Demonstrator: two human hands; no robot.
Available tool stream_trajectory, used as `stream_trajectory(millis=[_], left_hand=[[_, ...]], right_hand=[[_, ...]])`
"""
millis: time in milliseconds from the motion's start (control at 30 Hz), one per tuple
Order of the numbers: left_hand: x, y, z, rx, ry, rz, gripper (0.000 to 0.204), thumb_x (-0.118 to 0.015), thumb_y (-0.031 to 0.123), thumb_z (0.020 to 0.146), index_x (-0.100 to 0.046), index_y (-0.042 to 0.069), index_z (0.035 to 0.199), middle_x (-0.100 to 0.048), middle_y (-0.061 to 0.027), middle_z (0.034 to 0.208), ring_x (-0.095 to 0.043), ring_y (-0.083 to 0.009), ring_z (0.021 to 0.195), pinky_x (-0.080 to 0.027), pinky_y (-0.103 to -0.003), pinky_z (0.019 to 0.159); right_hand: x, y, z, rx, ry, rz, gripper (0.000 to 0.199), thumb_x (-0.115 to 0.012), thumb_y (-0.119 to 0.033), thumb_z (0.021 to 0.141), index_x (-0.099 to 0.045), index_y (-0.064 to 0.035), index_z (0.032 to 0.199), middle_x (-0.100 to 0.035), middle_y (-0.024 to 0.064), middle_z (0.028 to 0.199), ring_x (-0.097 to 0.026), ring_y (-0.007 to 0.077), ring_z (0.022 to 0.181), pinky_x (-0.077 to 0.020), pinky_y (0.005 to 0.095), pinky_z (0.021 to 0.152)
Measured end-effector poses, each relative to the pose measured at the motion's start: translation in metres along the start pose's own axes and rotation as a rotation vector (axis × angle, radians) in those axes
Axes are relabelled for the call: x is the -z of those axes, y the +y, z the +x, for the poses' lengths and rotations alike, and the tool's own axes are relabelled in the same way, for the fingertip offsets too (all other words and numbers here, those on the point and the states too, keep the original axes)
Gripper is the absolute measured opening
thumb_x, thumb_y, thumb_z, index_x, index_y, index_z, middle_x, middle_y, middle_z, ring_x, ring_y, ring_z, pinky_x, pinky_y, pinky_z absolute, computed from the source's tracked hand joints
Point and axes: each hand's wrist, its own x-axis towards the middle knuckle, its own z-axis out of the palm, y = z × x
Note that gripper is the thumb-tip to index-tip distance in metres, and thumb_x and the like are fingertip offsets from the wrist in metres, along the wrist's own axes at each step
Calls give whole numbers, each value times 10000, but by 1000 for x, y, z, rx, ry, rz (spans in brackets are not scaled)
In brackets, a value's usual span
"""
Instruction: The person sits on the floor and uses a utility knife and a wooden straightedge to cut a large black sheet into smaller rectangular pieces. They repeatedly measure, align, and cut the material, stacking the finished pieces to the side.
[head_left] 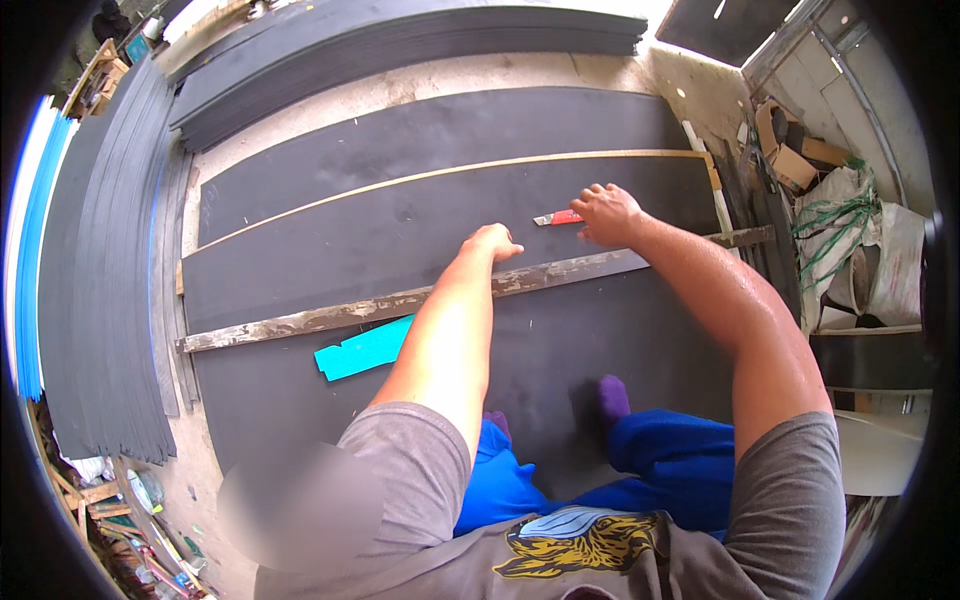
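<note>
My right hand (pixel 608 214) is closed around the handle of a red utility knife (pixel 562 217), with the knife's blade end pointing left. It hovers over a large dark grey sheet (pixel 400 225). My left hand (pixel 491 242) is just beyond a long, scuffed straight bar (pixel 300 323) that crosses the sheets from left to right. The left thumb stands apart from the fingers, which are partly hidden, and I see nothing in that hand. A turquoise strip with a notched edge (pixel 362 349) lies on my side of the bar, partly covered by my left forearm.
A thin wooden strip (pixel 450 170) runs along the sheet farther away. Stacks of dark sheets stand at the back (pixel 400 60) and on the left (pixel 105 270). White sacks (pixel 850 235) and cardboard boxes (pixel 790 150) crowd the right side. My feet are on the near dark sheet.
</note>
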Motion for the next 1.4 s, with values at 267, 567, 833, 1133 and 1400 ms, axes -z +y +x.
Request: stream_trajectory(millis=[267,567,833,1133,1400], left_hand=[[9,-45,-46,-127,-16,191,672,-801,573,846,-684,133,1341,-696,-152,1351,-641,-320,1297,-503,-478,1104],[-74,-78,-93,-168,347,555,760,-838,372,865,-495,215,1525,-545,-110,1350,-527,-322,1256,-499,-488,1034],[-87,-92,-106,-279,425,496,710,-847,374,841,-552,251,1475,-561,-77,1261,-556,-297,1146,-525,-449,969],[-104,-87,-122,-238,364,436,754,-858,388,826,-543,295,1504,-550,-52,1272,-529,-278,1156,-494,-434,981],[-97,-93,-136,-161,337,315,745,-866,345,810,-566,361,1491,-557,-42,1275,-520,-287,1203,-472,-453,1037]], right_hand=[[-60,28,29,54,-146,-58,355,-621,-185,943,-623,-72,1279,-674,124,1295,-630,289,1265,-518,447,1009],[-125,32,71,0,200,187,441,-686,-64,806,-585,-103,1233,-661,113,1176,-647,321,1177,-537,469,956],[-135,23,60,123,274,485,292,-661,-86,823,-635,-93,1113,-663,137,1107,-669,348,1101,-582,470,920],[-151,-8,31,240,68,546,361,-652,-114,841,-615,-72,1198,-664,145,1147,-672,359,1119,-574,479,944],[-145,-17,46,477,62,575,393,-657,-126,841,-617,-81,1229,-670,144,1144,-679,348,1114,-586,470,926]])
